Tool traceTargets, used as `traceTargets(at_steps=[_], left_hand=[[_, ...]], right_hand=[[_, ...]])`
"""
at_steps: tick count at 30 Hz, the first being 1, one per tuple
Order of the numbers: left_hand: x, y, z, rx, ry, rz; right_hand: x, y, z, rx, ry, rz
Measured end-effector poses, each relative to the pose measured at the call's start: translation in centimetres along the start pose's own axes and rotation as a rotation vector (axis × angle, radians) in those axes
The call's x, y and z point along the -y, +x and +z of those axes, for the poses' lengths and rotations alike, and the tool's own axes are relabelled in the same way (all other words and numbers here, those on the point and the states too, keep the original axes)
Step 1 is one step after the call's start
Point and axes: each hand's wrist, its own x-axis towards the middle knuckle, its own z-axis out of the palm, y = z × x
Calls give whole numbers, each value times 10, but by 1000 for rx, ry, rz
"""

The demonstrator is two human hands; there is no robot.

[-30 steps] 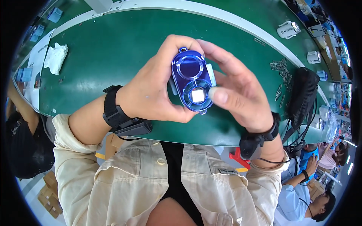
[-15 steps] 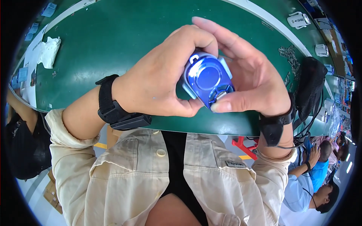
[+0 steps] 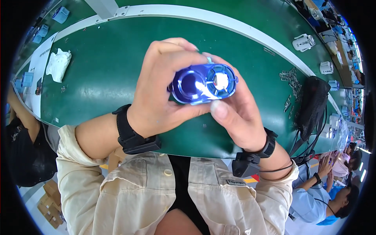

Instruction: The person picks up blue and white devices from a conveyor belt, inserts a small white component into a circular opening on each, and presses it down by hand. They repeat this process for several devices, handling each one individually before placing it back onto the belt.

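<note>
1. Crumpled white wrapping (image 3: pixel 58 65) lies upper left on the desk (image 3: pixel 105 74), a black mesh pouch (image 3: pixel 314 100) at right.
2. Mid-frame, left grip (image 3: pixel 158 84) and right grip (image 3: pixel 243 115) clasp a blue housing (image 3: pixel 197 84), long axis roughly sideways, spoked ring (image 3: pixel 221 81) rightward.

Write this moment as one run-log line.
left hand: gripping shiny blue device | right hand: cupped at its spoked end | green table: crumpled white bundle left, metal pieces and black mesh pouch right
</note>
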Motion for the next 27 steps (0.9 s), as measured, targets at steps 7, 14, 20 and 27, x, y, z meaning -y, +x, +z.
traceTargets(at_steps=[7,14,20,27], left_hand=[[-5,9,2,123,-174,-26],[-2,7,9,104,-136,44],[-1,4,13,101,-131,90],[-1,3,12,142,-130,84]], right_hand=[[3,8,-25,219,-413,-231],[11,7,-24,191,-403,-165],[11,3,-27,163,-389,-149],[6,3,-24,142,-410,-183]])
